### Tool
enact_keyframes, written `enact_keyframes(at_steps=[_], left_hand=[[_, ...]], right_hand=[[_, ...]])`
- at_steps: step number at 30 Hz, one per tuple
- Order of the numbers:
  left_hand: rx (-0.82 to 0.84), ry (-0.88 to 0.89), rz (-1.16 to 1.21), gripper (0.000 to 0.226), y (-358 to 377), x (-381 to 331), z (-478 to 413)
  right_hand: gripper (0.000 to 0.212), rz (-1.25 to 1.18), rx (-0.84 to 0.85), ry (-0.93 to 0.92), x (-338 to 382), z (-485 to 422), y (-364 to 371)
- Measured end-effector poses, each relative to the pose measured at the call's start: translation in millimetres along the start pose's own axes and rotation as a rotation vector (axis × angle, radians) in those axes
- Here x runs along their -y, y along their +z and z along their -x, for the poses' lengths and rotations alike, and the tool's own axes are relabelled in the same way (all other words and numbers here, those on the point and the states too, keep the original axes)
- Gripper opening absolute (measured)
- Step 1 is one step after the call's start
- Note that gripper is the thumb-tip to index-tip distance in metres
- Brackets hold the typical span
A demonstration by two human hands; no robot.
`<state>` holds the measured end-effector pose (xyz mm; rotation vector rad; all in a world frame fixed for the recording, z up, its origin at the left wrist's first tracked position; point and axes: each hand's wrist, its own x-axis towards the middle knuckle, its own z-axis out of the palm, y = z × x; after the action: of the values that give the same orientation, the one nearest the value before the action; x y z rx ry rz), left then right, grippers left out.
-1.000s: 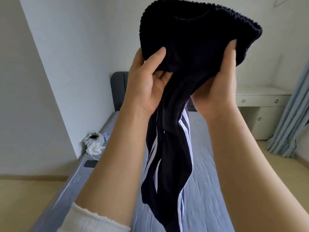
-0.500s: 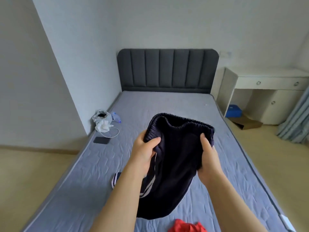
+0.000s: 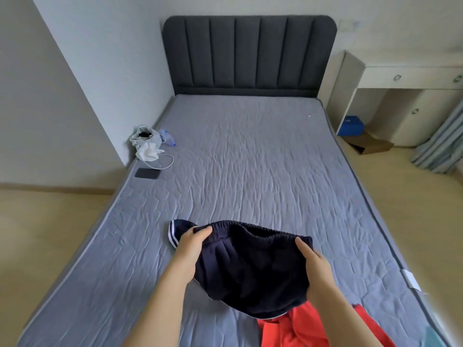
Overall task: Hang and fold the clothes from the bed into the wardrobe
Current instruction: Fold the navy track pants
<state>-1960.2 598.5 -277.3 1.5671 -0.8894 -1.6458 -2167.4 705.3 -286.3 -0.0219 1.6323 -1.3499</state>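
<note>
Trousers [image 3: 250, 266] of dark navy knit lay bunched on the near part of the grey bed [image 3: 250, 159]. Their gathered elastic waistband was turned toward the padded headboard [image 3: 248, 53] and stretched wide. A hem with white stripes poked out at the left. The bundle's near edge overlapped a red garment [image 3: 295, 329] at the foot of the bed.

The left hand [image 3: 193, 246] grasped the left end of the waistband, thumb on top and fingers tucked beneath the cloth. The right hand [image 3: 313, 261] grasped the right end the same way, thumb lying over the fabric. Both forearms reached forward and down, set well apart.

A second before, the trousers had been raised high before the camera with the striped legs hanging down. Half a second before, they still hung clear of the mattress between hands held closer together. By now they had come down onto the bed and the waistband had been pulled wider.

A dark phone [image 3: 147, 173], a white cable [image 3: 167, 162] and a white bag [image 3: 145, 140] sat unmoved at the bed's far left edge.
</note>
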Motion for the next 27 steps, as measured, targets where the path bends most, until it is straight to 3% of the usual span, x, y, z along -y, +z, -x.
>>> enact_keyframes(at_steps=[3,5,7,11,13,17,22,27], left_hand=[[0.137,-0.092,0.196,0.019,-19,-20,2],[0.199,-0.176,0.178,0.025,-25,-27,5],[0.218,-0.213,0.139,0.027,-24,-27,11],[0.299,-0.118,0.005,0.013,-22,-33,22],[0.236,-0.134,-0.054,0.017,-22,-35,19],[0.050,-0.185,0.054,0.019,-13,-24,11],[-0.098,0.000,0.076,0.010,12,-7,19],[-0.015,0.195,-0.192,0.023,43,2,41]], right_hand=[[0.043,-0.108,0.159,0.167,14,-1,-10],[0.047,-0.129,0.234,0.218,19,-1,-11],[0.044,-0.106,0.205,0.220,17,-2,-9],[0.035,-0.069,0.108,0.130,18,-2,-8],[0.029,-0.023,0.088,0.105,22,-2,-10],[0.017,0.046,0.028,0.027,18,0,-1],[0.012,0.046,-0.007,-0.013,9,4,14],[0.015,0.144,0.096,-0.076,3,18,35]])
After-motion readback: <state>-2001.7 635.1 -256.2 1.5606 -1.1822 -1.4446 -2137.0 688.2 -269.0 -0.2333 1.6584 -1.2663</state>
